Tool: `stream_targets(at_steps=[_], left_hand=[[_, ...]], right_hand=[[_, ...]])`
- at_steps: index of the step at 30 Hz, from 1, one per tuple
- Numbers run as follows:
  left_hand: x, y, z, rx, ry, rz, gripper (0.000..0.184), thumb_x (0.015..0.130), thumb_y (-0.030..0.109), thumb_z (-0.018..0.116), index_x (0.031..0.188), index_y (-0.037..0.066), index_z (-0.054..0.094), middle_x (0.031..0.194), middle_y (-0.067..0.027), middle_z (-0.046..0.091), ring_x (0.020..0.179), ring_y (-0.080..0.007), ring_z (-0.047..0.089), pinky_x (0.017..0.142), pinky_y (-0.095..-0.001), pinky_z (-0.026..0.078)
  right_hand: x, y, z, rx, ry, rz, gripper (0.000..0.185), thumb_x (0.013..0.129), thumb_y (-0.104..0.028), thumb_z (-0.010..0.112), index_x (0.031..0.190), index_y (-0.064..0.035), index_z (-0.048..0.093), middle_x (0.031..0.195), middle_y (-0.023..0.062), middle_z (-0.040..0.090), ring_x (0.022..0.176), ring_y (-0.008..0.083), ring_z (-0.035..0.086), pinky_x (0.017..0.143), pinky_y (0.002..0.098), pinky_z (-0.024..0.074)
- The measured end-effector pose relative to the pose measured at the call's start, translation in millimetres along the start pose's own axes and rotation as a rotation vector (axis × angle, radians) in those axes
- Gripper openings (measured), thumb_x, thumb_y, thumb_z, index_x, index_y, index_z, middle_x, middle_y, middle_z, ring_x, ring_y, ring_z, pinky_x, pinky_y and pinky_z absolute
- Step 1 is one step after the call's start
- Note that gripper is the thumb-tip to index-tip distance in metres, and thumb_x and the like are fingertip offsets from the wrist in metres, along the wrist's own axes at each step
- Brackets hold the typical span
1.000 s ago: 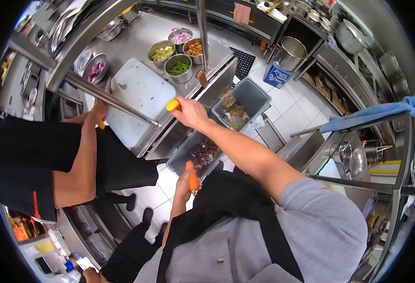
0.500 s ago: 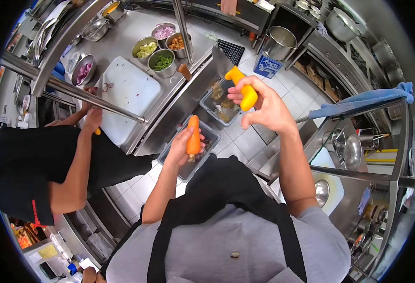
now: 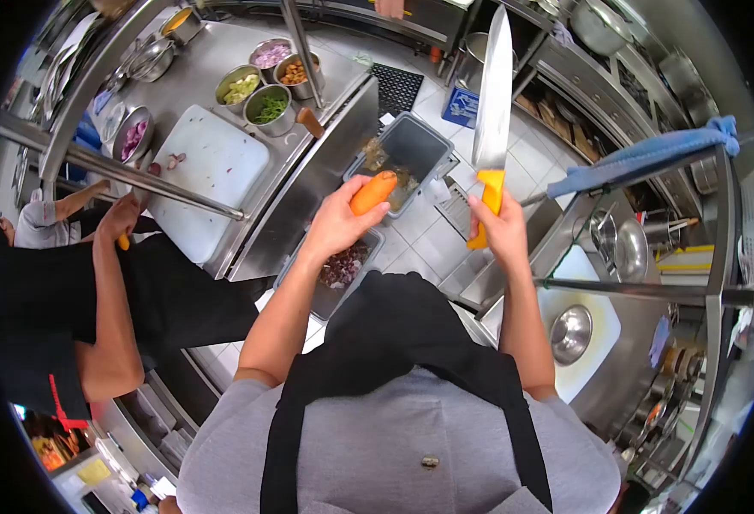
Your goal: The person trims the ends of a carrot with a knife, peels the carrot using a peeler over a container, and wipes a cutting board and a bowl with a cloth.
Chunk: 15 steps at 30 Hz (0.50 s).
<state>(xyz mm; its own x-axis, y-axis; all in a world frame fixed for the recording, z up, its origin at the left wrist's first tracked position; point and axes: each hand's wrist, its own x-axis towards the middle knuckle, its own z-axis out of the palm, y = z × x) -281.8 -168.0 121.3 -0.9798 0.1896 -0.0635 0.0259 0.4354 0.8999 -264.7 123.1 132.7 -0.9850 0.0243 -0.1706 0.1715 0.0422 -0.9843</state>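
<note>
A peeled-looking carrot (image 3: 373, 194) is held in my left hand (image 3: 341, 216), its blunt end pointing up and right. My right hand (image 3: 503, 230) grips the yellow handle of a large chef's knife (image 3: 492, 103). The broad blade stands point up, away from me, clear of the carrot. Beneath my left hand is a grey bin (image 3: 378, 248) with reddish-purple scraps inside. Just beyond it, a second grey bin (image 3: 428, 141) holds pale and brown scraps in murky contents.
A white cutting board (image 3: 214, 163) lies on the left counter, beside metal pots of chopped vegetables (image 3: 270, 110). A co-worker (image 3: 111, 317) in black stands there, holding a yellow-handled tool. At right, a metal bowl (image 3: 571, 334) rests on another board under a rail with a blue towel (image 3: 642, 158).
My right hand has moved down and turned, so the knife's blade now shows pointing up. My left hand has risen and tilted the carrot to the right.
</note>
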Motion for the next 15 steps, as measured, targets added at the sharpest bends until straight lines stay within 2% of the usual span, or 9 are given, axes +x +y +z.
stream_targets(at_steps=[1, 3, 4, 6, 7, 9, 10, 13, 15], left_hand=[[4, 4, 1, 0.000, -0.019, 0.010, 0.040, 0.090, 0.033, 0.077, 0.117, 0.007, 0.063, 0.098, -0.0082, 0.070, 0.082, -0.0202, 0.069, 0.079, -0.0344, 0.054], [11, 10, 4, 0.126, 0.054, 0.109, 0.045, 0.082, 0.034, 0.080, 0.115, 0.009, 0.065, 0.098, -0.0142, 0.071, 0.093, -0.0332, 0.069, 0.085, -0.0420, 0.053], [13, 13, 4, 0.203, 0.057, 0.131, 0.046, 0.082, 0.031, 0.080, 0.117, 0.006, 0.064, 0.100, -0.0149, 0.070, 0.090, -0.0311, 0.070, 0.084, -0.0378, 0.054], [14, 15, 10, 0.265, 0.073, 0.163, 0.046, 0.082, 0.031, 0.080, 0.116, 0.005, 0.064, 0.100, -0.0159, 0.070, 0.091, -0.0335, 0.070, 0.084, -0.0395, 0.054], [14, 16, 12, 0.329, 0.099, 0.194, 0.046, 0.082, 0.032, 0.079, 0.116, 0.003, 0.065, 0.100, -0.0169, 0.071, 0.093, -0.0360, 0.069, 0.085, -0.0412, 0.054], [17, 16, 17, 0.353, 0.100, 0.202, 0.047, 0.081, 0.032, 0.079, 0.115, 0.002, 0.066, 0.101, -0.0181, 0.071, 0.094, -0.0377, 0.069, 0.086, -0.0426, 0.054], [19, 16, 19, 0.377, 0.108, 0.209, 0.048, 0.080, 0.032, 0.079, 0.115, 0.002, 0.066, 0.103, -0.0192, 0.072, 0.096, -0.0394, 0.069, 0.087, -0.0441, 0.054], [18, 23, 24, 0.341, 0.130, 0.142, 0.047, 0.079, 0.031, 0.079, 0.115, 0.002, 0.068, 0.104, -0.0209, 0.072, 0.098, -0.0398, 0.069, 0.087, -0.0445, 0.054], [16, 25, 24, 0.353, 0.097, 0.085, 0.044, 0.080, 0.031, 0.077, 0.110, 0.001, 0.069, 0.106, -0.0209, 0.071, 0.100, -0.0406, 0.068, 0.087, -0.0455, 0.053]], right_hand=[[6, 9, 1, 0.002, 0.021, 0.001, 0.033, 0.098, -0.015, 0.067, 0.127, -0.0036, 0.058, 0.073, 0.0012, 0.061, 0.062, 0.0101, 0.059, 0.057, 0.0280, 0.0495], [14, 29, 11, -0.089, 0.169, 0.059, 0.017, 0.094, -0.017, 0.072, 0.097, -0.0033, 0.063, 0.064, 0.0046, 0.058, 0.055, 0.0148, 0.058, 0.053, 0.0332, 0.0486], [9, 29, 17, -0.088, 0.179, 0.059, 0.017, 0.094, -0.017, 0.072, 0.097, -0.0033, 0.063, 0.064, 0.0046, 0.058, 0.055, 0.0148, 0.058, 0.053, 0.0332, 0.0486], [-4, 30, 31, -0.497, 0.345, -0.234, 0.025, 0.091, -0.025, 0.074, 0.091, -0.0021, 0.063, 0.063, 0.0143, 0.061, 0.053, 0.0289, 0.061, 0.055, 0.0407, 0.0495], [-9, 28, 37, -0.495, 0.351, -0.230, 0.025, 0.091, -0.025, 0.074, 0.091, -0.0021, 0.063, 0.063, 0.0143, 0.061, 0.053, 0.0289, 0.061, 0.055, 0.0407, 0.0495], [-19, 20, 46, -0.659, 0.274, -0.138, 0.033, 0.091, -0.034, 0.072, 0.093, -0.0020, 0.065, 0.072, 0.0221, 0.065, 0.065, 0.0417, 0.066, 0.061, 0.0473, 0.0512], [-19, 15, 51, -0.757, 0.249, -0.123, 0.034, 0.090, -0.036, 0.070, 0.093, -0.0033, 0.066, 0.081, 0.0215, 0.070, 0.074, 0.0449, 0.067, 0.065, 0.0500, 0.0527], [-21, 21, 58, -0.775, 0.170, -0.260, 0.028, 0.087, -0.032, 0.070, 0.089, -0.0041, 0.065, 0.083, 0.0202, 0.070, 0.076, 0.0439, 0.068, 0.068, 0.0516, 0.0535], [-23, 21, 63, -0.797, 0.177, -0.258, 0.025, 0.084, -0.029, 0.070, 0.087, -0.0044, 0.064, 0.083, 0.0197, 0.071, 0.075, 0.0440, 0.068, 0.068, 0.0519, 0.0540]])
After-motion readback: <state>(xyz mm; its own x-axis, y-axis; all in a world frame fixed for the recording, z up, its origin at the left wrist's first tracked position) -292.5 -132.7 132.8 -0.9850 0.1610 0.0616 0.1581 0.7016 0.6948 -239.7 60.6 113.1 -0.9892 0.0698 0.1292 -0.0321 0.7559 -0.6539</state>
